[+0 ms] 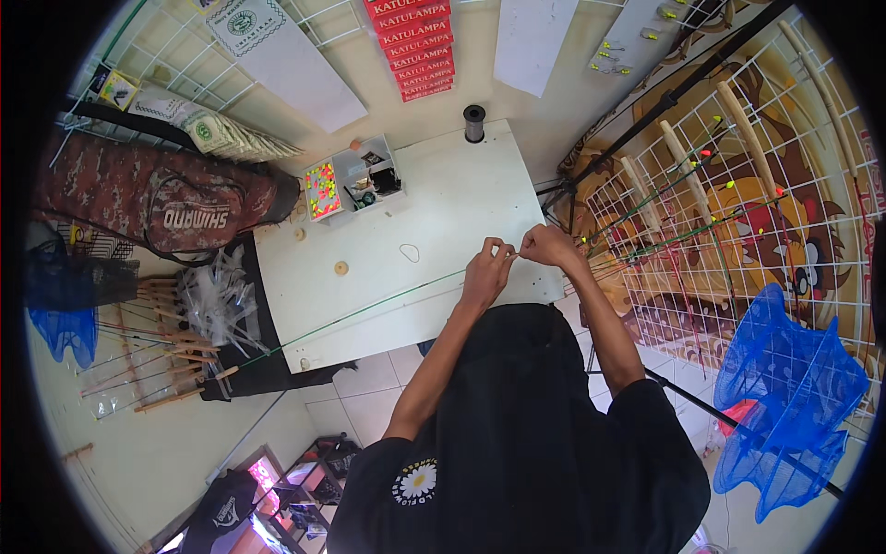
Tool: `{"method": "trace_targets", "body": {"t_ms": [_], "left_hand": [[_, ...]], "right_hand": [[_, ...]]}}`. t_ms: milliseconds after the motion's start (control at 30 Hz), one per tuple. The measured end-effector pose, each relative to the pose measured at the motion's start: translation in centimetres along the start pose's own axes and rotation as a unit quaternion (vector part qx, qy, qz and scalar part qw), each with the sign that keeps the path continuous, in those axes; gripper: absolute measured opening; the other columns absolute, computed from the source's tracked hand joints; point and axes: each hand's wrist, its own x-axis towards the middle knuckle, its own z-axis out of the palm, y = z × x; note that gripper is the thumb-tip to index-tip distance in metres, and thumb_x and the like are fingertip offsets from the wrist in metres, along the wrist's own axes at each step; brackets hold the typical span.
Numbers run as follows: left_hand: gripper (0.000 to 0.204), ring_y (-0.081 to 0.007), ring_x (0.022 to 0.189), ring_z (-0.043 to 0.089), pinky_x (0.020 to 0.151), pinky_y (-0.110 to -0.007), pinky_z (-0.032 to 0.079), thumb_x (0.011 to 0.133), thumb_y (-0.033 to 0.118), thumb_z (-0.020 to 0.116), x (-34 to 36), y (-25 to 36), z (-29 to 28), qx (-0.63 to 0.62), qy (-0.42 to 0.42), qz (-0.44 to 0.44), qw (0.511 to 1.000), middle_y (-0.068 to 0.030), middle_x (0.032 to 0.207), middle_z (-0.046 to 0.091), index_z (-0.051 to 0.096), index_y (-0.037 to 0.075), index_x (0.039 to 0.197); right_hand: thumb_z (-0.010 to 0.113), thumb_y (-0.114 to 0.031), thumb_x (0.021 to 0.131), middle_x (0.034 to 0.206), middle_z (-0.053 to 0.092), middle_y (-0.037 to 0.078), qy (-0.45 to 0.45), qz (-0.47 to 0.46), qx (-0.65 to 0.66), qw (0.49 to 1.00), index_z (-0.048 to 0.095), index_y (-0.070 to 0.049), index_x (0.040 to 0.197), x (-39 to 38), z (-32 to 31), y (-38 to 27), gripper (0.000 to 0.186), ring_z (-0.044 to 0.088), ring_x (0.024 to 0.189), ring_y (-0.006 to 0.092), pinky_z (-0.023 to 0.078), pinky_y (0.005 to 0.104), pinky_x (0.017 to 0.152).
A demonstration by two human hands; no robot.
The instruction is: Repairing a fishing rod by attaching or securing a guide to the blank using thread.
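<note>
A thin green fishing rod (406, 294) slants over the white table from its wooden handle beyond the left edge up to my left hand. My left hand (489, 272) is closed around the rod's thin end, its fingertips pinched together. Close beside it, my right hand (546, 247) is also closed in a pinch, fingertips almost meeting those of the left. Whatever the right fingertips hold is too small to make out. Left of my hands, a loose loop of thin line (410, 259) lies on the tabletop.
On the white table (434, 203) stand a dark spool (474, 125) and a divided box (355, 212) with bright small pieces. A wooden ring (341, 268) lies leftward. A camouflage bag (175, 198) hangs left. Rods hang on a wire grid (683, 231) at right, near blue nets (784, 388).
</note>
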Motion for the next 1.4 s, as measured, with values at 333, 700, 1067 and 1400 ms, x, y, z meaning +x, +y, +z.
{"method": "trace_targets", "body": {"t_ms": [333,700,1067,1400], "left_hand": [[0.017,-0.0369,0.078,0.059,0.069,-0.046,0.049,0.097,0.015,0.048,0.2,-0.7,-0.5,-0.104,-0.028,-0.085,0.99,-0.0176,0.108,0.045,0.049,0.001,0.107],[0.017,-0.0355,0.089,0.054,0.082,-0.043,0.044,0.098,0.013,0.045,0.1,-0.8,-1.1,-0.16,-0.012,-0.118,0.98,-0.0174,0.107,0.044,0.045,0.0,0.109],[0.011,-0.0255,0.089,0.054,0.081,-0.039,0.034,0.091,0.015,0.059,1.3,2.3,-2.9,0.077,0.069,-0.093,0.99,-0.0093,0.097,0.059,0.058,0.006,0.098],[0.015,-0.0216,0.064,0.057,0.062,-0.035,0.043,0.092,0.015,0.059,2.6,2.5,-4.2,-0.127,0.085,-0.185,0.971,-0.0127,0.088,0.062,0.06,0.0,0.094]], "right_hand": [[0.065,-0.016,0.08,0.076,0.067,0.016,0.2,-0.119,0.037,0.972,0.068,-0.001,0.083,-4.0,1.4,-0.9,0.015,0.066,0.075,0.0338,0.051,0.0437,0.07],[0.067,-0.012,0.079,0.074,0.064,0.01,0.285,-0.135,-0.089,0.945,0.063,-0.004,0.082,-4.7,2.4,-1.6,0.009,0.057,0.084,0.0302,0.043,0.0417,0.082],[0.061,-0.011,0.08,0.081,0.064,0.01,0.354,-0.213,-0.121,0.903,0.064,-0.003,0.082,-4.9,2.2,-2.2,0.008,0.056,0.087,0.0273,0.042,0.0394,0.08],[0.065,-0.01,0.08,0.079,0.063,0.009,0.36,-0.212,-0.086,0.904,0.064,-0.005,0.089,-4.9,1.7,-2.8,0.011,0.058,0.082,0.0254,0.042,0.0389,0.076]]}}
